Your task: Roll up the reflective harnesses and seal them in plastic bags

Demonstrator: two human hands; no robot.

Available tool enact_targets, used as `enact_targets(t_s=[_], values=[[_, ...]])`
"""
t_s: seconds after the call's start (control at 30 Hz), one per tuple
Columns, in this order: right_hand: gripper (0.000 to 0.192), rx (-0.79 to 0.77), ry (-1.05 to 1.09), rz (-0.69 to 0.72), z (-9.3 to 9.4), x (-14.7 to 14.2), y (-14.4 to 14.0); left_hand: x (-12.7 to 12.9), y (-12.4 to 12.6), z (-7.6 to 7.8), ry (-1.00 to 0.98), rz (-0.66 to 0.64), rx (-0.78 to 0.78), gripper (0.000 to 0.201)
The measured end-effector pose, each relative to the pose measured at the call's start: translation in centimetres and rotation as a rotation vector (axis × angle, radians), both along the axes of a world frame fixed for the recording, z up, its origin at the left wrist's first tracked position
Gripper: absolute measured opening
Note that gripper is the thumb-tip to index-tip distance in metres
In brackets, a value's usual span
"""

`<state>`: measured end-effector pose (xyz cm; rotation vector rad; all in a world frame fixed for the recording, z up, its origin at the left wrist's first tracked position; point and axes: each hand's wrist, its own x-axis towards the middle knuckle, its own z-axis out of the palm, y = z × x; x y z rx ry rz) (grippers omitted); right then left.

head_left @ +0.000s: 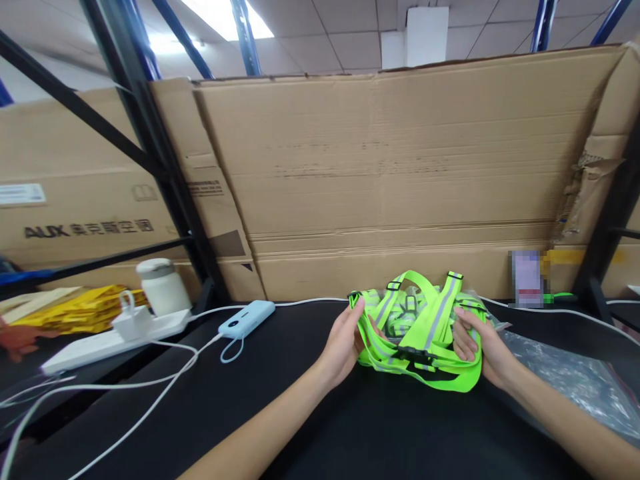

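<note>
A neon-green reflective harness (434,319) with grey stripes and black buckles is bundled above the black table, right of centre. My left hand (345,337) grips its left edge, the thumb on top and the fingers partly hidden behind the straps. On the opposite side my right hand (475,343) is closed around the straps, fingers curled in. One loose strap hangs in a loop below the bundle. More green striped straps, some under clear plastic, show just behind the harness; I cannot tell whether they belong to it.
Clear plastic bags (575,380) lie at the right. Leftward are a light-blue power bank (247,319), a white power strip (100,343) with cables, a white bottle (163,290) and yellow packets (95,308). A cardboard wall (390,167) stands behind, with a black metal post (173,167) at left.
</note>
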<state>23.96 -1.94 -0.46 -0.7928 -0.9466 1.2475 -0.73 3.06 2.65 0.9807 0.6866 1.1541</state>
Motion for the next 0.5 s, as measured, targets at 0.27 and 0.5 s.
enact_targets(t_s=[0.27, 0.5], values=[[0.05, -0.01, -0.16, 0.127, -0.9, -1.0, -0.7, 0.5, -1.5, -0.5, 0.383, -0.235, 0.303, 0.046], [0.039, -0.007, -0.389, 0.322, -1.3, -1.5, -1.3, 0.7, -2.5, -1.2, 0.737, -0.301, 0.676, 0.038]])
